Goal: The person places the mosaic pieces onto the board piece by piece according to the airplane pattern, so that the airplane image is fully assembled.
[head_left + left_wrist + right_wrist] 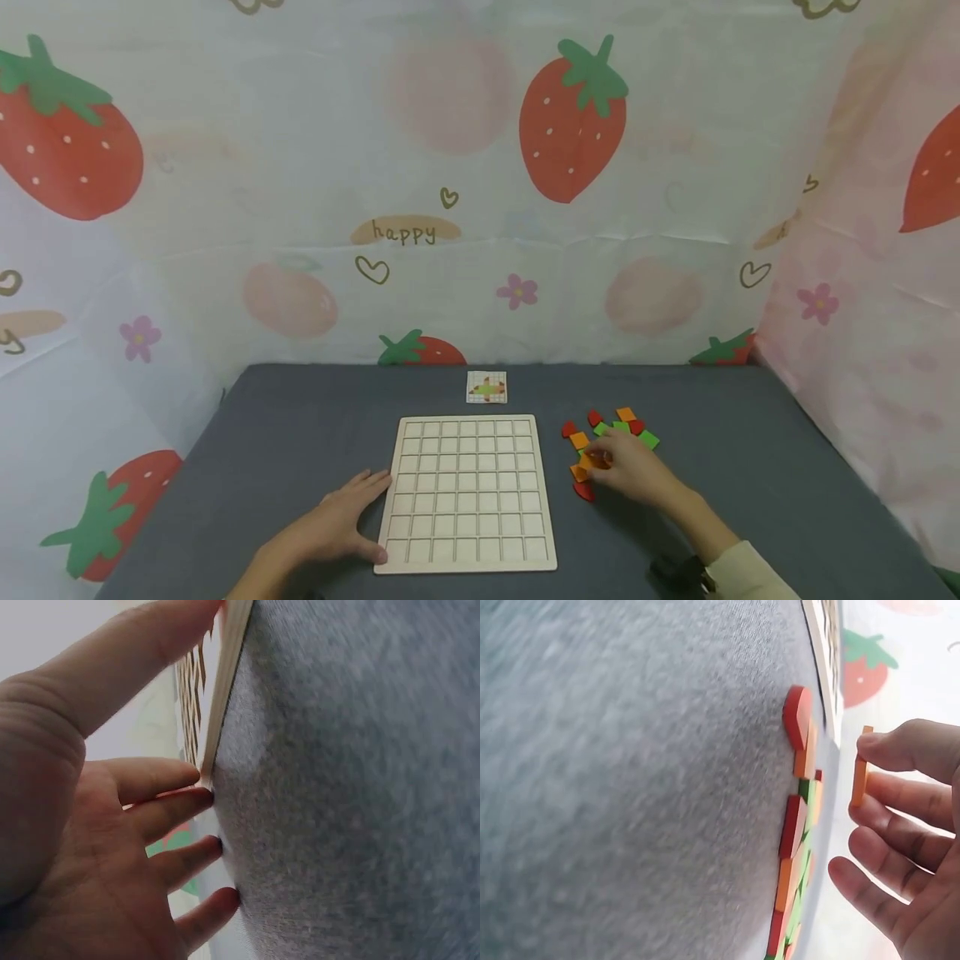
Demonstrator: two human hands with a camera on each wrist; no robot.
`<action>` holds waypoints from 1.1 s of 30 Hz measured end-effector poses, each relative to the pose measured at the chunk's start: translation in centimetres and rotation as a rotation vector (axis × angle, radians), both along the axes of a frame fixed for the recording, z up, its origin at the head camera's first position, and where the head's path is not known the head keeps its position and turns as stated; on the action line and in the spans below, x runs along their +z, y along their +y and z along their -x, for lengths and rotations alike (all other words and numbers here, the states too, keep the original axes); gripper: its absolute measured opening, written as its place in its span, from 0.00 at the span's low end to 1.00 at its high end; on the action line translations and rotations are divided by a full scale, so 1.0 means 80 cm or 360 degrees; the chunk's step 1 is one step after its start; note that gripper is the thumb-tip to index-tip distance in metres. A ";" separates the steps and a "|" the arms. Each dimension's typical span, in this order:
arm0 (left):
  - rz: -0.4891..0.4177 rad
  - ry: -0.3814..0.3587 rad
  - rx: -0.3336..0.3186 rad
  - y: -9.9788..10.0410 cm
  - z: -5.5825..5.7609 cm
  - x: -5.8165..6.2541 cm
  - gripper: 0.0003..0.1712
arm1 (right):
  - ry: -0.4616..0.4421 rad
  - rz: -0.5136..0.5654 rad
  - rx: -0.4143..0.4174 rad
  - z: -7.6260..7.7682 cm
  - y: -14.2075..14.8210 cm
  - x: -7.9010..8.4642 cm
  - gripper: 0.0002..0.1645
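A pale wooden board [467,503] with a grid of square recesses lies on the dark grey table. My left hand [333,521] rests at its left side, thumb on the near corner and fingers spread along the edge. In the left wrist view the thumb [142,656] touches the board's rim. To the right of the board, my right hand [633,471] is over a loose cluster of coloured tiles. Between thumb and fingers it pinches an orange tile [860,780], raised off the table. Beneath the hand, some tiles are hidden in the head view.
Red, orange and green tiles lie around the right hand, among them a green tile [648,440] and a red rounded tile [583,492]. A small card [487,388] with a coloured pattern on a grid lies behind the board. Strawberry-printed cloth [480,167] surrounds the table.
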State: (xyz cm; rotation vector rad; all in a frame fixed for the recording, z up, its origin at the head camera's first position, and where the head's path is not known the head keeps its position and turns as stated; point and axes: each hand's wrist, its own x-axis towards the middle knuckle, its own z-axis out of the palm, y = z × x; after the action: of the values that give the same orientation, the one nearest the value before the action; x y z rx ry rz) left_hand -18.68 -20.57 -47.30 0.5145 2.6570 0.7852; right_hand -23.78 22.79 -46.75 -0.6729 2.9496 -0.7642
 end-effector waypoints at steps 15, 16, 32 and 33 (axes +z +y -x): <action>-0.0045 -0.0047 -0.0095 -0.006 0.008 0.001 0.60 | 0.0052 -0.0035 0.0155 0.004 -0.033 0.006 0.11; -0.0045 -0.0047 -0.0103 -0.007 0.008 0.001 0.60 | 0.0049 -0.0040 0.0162 0.005 -0.035 0.007 0.11; -0.0087 -0.0033 -0.0117 -0.012 0.007 -0.003 0.61 | 0.0112 -0.0148 0.0247 0.006 -0.072 0.001 0.14; -0.0087 -0.0031 -0.0115 -0.012 0.007 -0.003 0.61 | 0.0111 -0.0142 0.0265 0.006 -0.074 0.001 0.14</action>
State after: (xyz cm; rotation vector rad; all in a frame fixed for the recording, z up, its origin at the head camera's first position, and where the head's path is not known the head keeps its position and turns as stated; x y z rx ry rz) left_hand -19.27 -21.56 -47.57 0.6103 2.5896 0.8391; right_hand -24.23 16.83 -46.67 -0.9418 2.9193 -0.6039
